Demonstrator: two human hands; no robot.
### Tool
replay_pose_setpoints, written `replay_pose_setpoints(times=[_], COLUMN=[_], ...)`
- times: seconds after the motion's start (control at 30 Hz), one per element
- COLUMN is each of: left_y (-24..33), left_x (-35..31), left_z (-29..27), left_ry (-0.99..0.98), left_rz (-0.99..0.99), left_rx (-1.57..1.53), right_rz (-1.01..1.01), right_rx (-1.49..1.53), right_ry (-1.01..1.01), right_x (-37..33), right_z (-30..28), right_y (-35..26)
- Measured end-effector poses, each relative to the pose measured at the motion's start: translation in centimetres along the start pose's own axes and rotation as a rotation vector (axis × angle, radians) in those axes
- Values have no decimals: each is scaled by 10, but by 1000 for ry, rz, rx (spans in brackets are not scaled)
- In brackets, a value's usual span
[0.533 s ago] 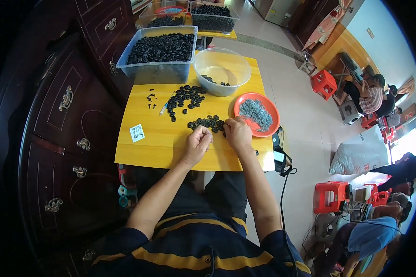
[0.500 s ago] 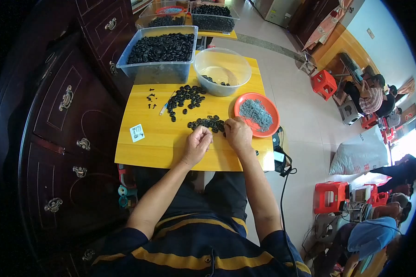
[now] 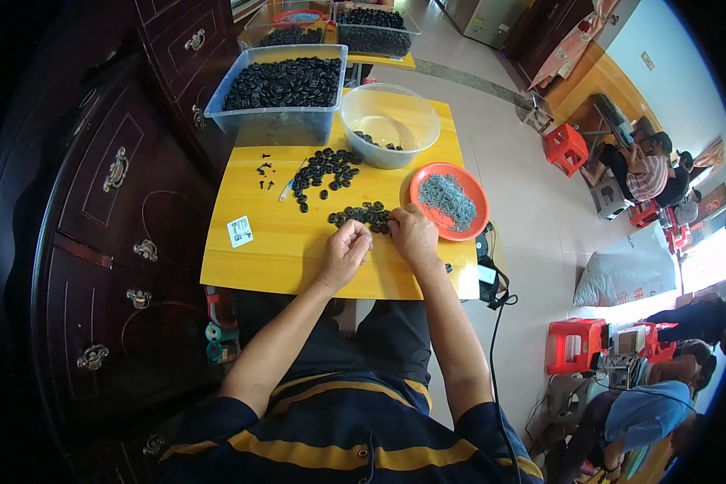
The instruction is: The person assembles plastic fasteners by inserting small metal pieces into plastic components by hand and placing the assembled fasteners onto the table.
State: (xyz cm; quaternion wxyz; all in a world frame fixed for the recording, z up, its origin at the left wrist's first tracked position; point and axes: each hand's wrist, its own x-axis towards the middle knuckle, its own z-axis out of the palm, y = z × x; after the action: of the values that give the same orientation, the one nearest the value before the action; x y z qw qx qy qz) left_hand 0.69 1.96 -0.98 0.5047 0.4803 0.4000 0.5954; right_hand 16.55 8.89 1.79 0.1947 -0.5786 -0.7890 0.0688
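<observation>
My left hand point(image 3: 348, 252) is over the yellow table point(image 3: 290, 262) near its front. Its fingers are curled together in a pinch, and whatever lies between them is too small or hidden to make out. At the right end of a near heap of small black oval parts point(image 3: 361, 216), my right hand point(image 3: 415, 235) has its thumb and fingers closed at one black part. Beyond it lies a looser heap of the same black parts point(image 3: 324, 171). Close beside the right hand stands an orange-red dish point(image 3: 481, 211) with many small grey metal-like pieces point(image 3: 448, 202).
A clear bin point(image 3: 274, 123) full of black parts stands at the back left, beside a clear round bowl point(image 3: 427, 137) holding a few. Tiny black bits point(image 3: 264, 169), a thin pen-like tool point(image 3: 285, 191) and a white label point(image 3: 239, 231) lie leftward. Dark cabinets point(image 3: 121, 234) flank the left.
My right hand has shifted very slightly at the end of the near heap. My left hand stays almost still. The things on the table have not visibly changed.
</observation>
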Motion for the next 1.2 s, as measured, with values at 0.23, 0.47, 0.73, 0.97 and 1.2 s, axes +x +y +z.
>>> replay_pose_setpoints(times=[0.23,0.47,0.73,0.97,1.2], left_y=[0,2,-3,-4,0], left_x=[0,-2,-1,-3,-3], left_z=[1,1,3,5,6], left_ry=[12,26,-22,-30,-64], left_rz=[-1,-32,-2,110,124], left_rx=[-17,-41,84,205,338], right_rz=[10,-21,103,261,220], right_rx=[-14,264,759,801,927], right_ry=[-16,153,210,142,180], right_x=[6,-20,-73,-81,-83], right_z=[-1,-20,4,1,12], right_y=[-2,-1,-13,-19,-10])
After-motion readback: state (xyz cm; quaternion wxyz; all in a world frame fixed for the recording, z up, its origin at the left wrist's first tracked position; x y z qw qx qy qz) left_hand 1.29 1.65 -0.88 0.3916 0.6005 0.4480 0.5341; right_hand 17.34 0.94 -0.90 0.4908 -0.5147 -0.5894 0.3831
